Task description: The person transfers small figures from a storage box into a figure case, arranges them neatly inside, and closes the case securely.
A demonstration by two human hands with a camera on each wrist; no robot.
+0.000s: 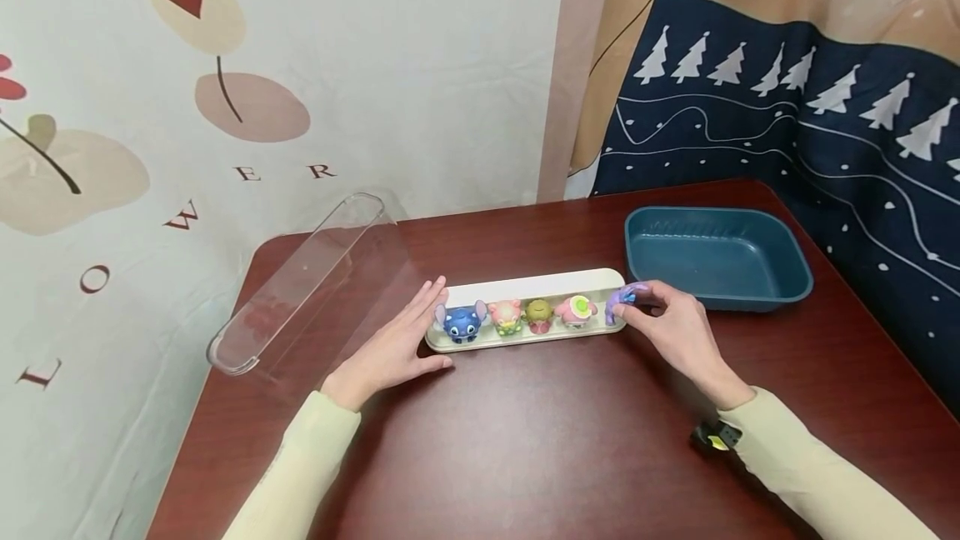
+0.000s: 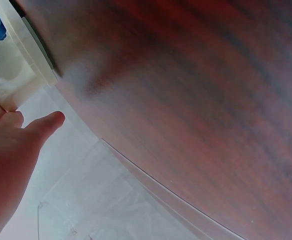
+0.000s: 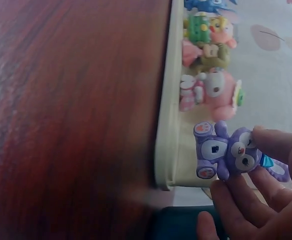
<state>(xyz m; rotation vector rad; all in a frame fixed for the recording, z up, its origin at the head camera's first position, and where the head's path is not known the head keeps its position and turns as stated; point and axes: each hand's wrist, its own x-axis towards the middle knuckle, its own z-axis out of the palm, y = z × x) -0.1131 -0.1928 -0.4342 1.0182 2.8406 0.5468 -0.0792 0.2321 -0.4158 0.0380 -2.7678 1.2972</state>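
A long cream tray (image 1: 525, 342) lies on the table with a row of small figurines in it. From the left come a blue big-eared figurine (image 1: 461, 323), a pink and green figurine (image 1: 507, 317), an olive one (image 1: 538, 315) and a pink one with a green-centred hat (image 1: 576, 311). At the right end my right hand (image 1: 671, 327) pinches a purple figurine (image 3: 236, 151) by its head, feet toward the tray. My left hand (image 1: 397, 344) rests against the tray's left end, fingers extended and thumb apart. Its fingertips are partly cut off in the left wrist view.
A clear plastic cover (image 1: 300, 290) stands at the table's left edge, by the patterned wall cloth. The dark teal bin (image 1: 720, 303) sits at the back right, just beyond my right hand. A black device (image 1: 716, 437) is strapped under the right wrist.
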